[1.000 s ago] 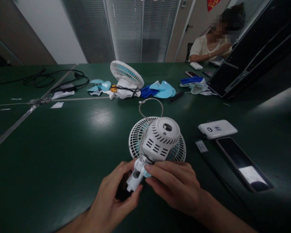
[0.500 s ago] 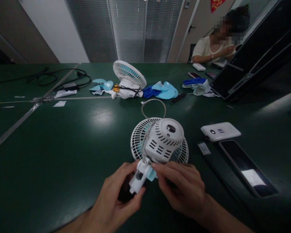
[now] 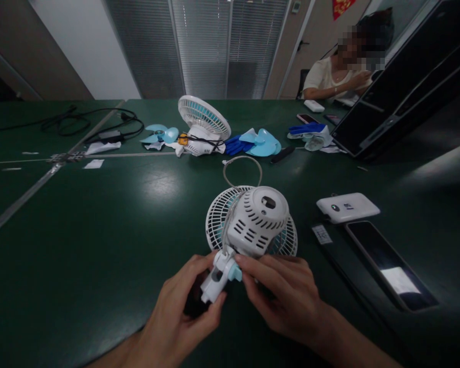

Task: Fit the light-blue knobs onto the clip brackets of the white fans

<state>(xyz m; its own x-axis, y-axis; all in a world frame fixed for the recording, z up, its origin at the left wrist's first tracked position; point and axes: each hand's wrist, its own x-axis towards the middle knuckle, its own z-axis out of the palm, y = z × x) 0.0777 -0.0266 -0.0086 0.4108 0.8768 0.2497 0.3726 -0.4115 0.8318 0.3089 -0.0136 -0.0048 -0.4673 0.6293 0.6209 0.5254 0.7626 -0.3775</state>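
Note:
A small white fan (image 3: 253, 222) lies face down on the green table (image 3: 99, 230), its motor housing up and blue blades showing through the grille. My left hand (image 3: 180, 306) is closed round the fan's white clip base (image 3: 216, 278), with a dark part under the palm. My right hand (image 3: 279, 296) pinches a light-blue knob (image 3: 235, 273) at the joint between base and housing. A grey wire ring (image 3: 242, 171) lies just beyond the fan.
A white power bank (image 3: 347, 207) and a black phone (image 3: 391, 266) lie to the right. Farther back are a second fan (image 3: 204, 125), loose blue blades (image 3: 261, 143), blue gloves, black cables (image 3: 84, 122) and a dark monitor (image 3: 406, 82). A seated person (image 3: 341, 71) is at the far right.
The fan and both hands have shifted only slightly. My right fingers have moved on the light-blue knob; the grips are otherwise unchanged.

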